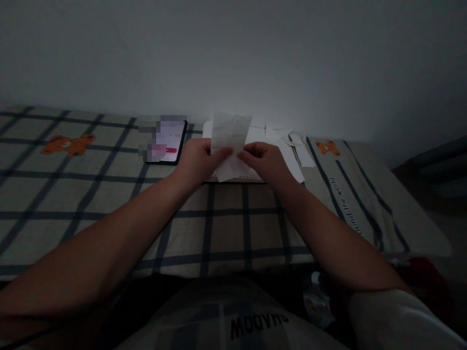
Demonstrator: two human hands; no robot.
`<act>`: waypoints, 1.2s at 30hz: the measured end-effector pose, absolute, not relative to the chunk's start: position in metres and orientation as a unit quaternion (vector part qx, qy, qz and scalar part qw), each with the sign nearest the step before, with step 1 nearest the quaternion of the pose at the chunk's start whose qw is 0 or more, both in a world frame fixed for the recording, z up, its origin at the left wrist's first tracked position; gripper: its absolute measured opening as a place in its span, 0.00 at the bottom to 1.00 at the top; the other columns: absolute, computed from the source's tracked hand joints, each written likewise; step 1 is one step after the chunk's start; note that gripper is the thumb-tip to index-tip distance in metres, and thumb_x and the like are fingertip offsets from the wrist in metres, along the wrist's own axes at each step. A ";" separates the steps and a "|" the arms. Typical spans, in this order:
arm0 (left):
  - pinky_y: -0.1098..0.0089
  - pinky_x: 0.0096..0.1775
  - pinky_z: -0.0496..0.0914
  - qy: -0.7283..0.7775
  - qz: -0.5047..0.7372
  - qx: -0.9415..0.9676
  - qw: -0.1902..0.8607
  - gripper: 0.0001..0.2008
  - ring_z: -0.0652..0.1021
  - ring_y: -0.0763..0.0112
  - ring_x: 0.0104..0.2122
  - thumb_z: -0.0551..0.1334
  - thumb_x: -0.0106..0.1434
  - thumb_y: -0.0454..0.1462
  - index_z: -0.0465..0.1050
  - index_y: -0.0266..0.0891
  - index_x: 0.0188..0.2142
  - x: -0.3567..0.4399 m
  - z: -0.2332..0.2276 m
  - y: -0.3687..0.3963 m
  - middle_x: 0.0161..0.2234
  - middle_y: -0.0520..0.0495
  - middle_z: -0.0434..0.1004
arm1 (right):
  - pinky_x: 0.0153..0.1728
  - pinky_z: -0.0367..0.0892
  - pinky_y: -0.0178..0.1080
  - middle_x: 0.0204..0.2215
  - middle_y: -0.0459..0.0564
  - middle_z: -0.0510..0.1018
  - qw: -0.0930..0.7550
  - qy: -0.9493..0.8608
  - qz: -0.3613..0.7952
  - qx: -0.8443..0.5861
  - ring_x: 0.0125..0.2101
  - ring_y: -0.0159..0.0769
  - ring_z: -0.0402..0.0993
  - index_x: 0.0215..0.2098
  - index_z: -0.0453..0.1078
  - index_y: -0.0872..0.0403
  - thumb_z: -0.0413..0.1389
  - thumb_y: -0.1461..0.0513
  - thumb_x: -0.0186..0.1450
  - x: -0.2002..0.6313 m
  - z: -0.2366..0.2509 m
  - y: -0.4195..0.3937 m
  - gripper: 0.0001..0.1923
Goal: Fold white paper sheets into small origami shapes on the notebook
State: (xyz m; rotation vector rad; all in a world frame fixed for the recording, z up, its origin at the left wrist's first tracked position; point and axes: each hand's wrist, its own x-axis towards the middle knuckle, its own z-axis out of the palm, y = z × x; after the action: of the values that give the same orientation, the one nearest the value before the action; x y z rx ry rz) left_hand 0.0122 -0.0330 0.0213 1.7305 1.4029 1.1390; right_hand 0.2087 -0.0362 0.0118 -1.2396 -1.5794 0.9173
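Observation:
In dim light, my left hand (200, 160) and my right hand (263, 159) both pinch a thin white sheet of paper (230, 132) held upright between them, over a checked cloth (109, 194). The thumbs and fingertips meet near the sheet's lower middle. The top of the paper stands above my hands and looks slightly translucent. Beneath the hands lies another white sheet (233, 170) flat on the cloth.
A phone (168, 142) with a lit screen lies just left of my left hand. Several white paper pieces (292, 146) lie to the right of my right hand. Bear prints (69, 144) mark the cloth. A pale wall (233, 53) stands behind.

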 end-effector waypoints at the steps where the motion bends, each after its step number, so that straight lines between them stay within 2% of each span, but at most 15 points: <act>1: 0.71 0.26 0.64 0.535 0.419 0.673 0.292 0.12 0.74 0.69 0.25 0.69 0.57 0.45 0.80 0.37 0.27 0.012 0.023 -0.034 0.23 0.50 0.77 | 0.39 0.69 0.41 0.32 0.47 0.82 0.439 -0.653 0.379 -0.488 0.32 0.35 0.75 0.36 0.78 0.54 0.64 0.55 0.59 0.209 0.010 -0.036 0.11; 5: 0.71 0.25 0.60 0.524 0.394 0.709 0.259 0.14 0.71 0.70 0.23 0.68 0.59 0.46 0.78 0.39 0.24 0.011 0.030 -0.035 0.20 0.51 0.72 | 0.36 0.67 0.40 0.29 0.46 0.80 0.417 -0.674 0.360 -0.492 0.32 0.34 0.72 0.32 0.76 0.53 0.65 0.51 0.61 0.209 0.010 -0.038 0.14; 8: 0.70 0.26 0.61 0.517 0.387 0.713 0.273 0.13 0.71 0.69 0.24 0.68 0.58 0.47 0.79 0.40 0.24 0.011 0.031 -0.035 0.20 0.51 0.73 | 0.32 0.63 0.38 0.26 0.46 0.77 0.416 -0.668 0.349 -0.509 0.30 0.34 0.70 0.28 0.75 0.53 0.65 0.45 0.60 0.207 0.013 -0.041 0.20; 12: 0.70 0.26 0.60 0.513 0.389 0.705 0.298 0.13 0.72 0.69 0.25 0.68 0.57 0.46 0.79 0.40 0.25 0.012 0.028 -0.035 0.21 0.51 0.75 | 0.29 0.60 0.38 0.24 0.46 0.76 0.391 -0.672 0.350 -0.523 0.28 0.33 0.68 0.27 0.75 0.53 0.65 0.44 0.60 0.208 0.015 -0.040 0.21; 19: 0.71 0.26 0.61 0.520 0.383 0.715 0.267 0.14 0.72 0.69 0.24 0.67 0.58 0.47 0.80 0.39 0.26 0.011 0.026 -0.034 0.21 0.52 0.75 | 0.27 0.57 0.37 0.22 0.45 0.76 0.327 -0.673 0.372 -0.550 0.25 0.32 0.68 0.27 0.77 0.54 0.62 0.54 0.60 0.212 0.015 -0.035 0.12; 25: 0.70 0.26 0.61 0.518 0.381 0.724 0.251 0.13 0.72 0.70 0.24 0.68 0.58 0.46 0.79 0.39 0.24 0.009 0.030 -0.033 0.20 0.52 0.74 | 0.30 0.63 0.37 0.26 0.45 0.79 0.354 -0.675 0.380 -0.524 0.28 0.33 0.72 0.30 0.77 0.54 0.61 0.59 0.60 0.211 0.012 -0.035 0.06; 28: 0.69 0.27 0.65 0.537 0.412 0.673 0.298 0.13 0.75 0.67 0.26 0.70 0.55 0.46 0.79 0.39 0.26 0.009 0.029 -0.031 0.22 0.50 0.77 | 0.36 0.70 0.39 0.32 0.47 0.82 0.395 -0.659 0.431 -0.474 0.33 0.35 0.75 0.35 0.78 0.53 0.65 0.53 0.59 0.210 0.012 -0.034 0.12; 32: 0.65 0.34 0.74 0.498 0.496 0.551 0.449 0.15 0.81 0.61 0.32 0.73 0.52 0.45 0.81 0.38 0.35 0.011 0.023 -0.027 0.32 0.45 0.84 | 0.39 0.76 0.40 0.35 0.47 0.83 0.453 -0.580 0.551 -0.393 0.36 0.35 0.78 0.41 0.79 0.51 0.67 0.41 0.55 0.210 0.012 -0.032 0.26; 36: 0.61 0.42 0.78 0.442 0.520 0.467 0.562 0.15 0.84 0.59 0.37 0.73 0.52 0.41 0.80 0.36 0.38 0.013 0.022 -0.025 0.36 0.42 0.85 | 0.42 0.77 0.41 0.35 0.46 0.84 0.457 -0.564 0.600 -0.338 0.37 0.35 0.81 0.47 0.80 0.49 0.72 0.44 0.50 0.212 0.011 -0.030 0.31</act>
State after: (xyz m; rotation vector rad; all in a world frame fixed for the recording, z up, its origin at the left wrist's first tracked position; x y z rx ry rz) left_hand 0.0129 -0.0249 0.0222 1.1003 1.0421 1.2259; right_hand 0.2117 -0.0304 0.0109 -0.8325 -1.3898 1.4779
